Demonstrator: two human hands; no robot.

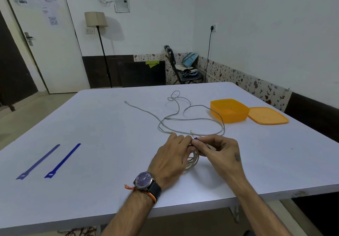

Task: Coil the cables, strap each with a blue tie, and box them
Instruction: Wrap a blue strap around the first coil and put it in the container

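A coiled white cable (192, 160) stands on the white table (110, 135) between my two hands. My left hand (170, 160) grips the coil from the left. My right hand (218, 151) pinches a blue tie (195, 139) at the top of the coil; only the tie's tip shows. Loose grey cables (183, 119) lie tangled beyond my hands. Two more blue ties (38, 161) (63, 160) lie flat at the left. An open orange box (229, 110) sits at the right.
The orange lid (267, 118) lies just right of the box, close to the table's right edge. A floor lamp (99, 34) and a chair (183, 68) with bags stand against the far wall.
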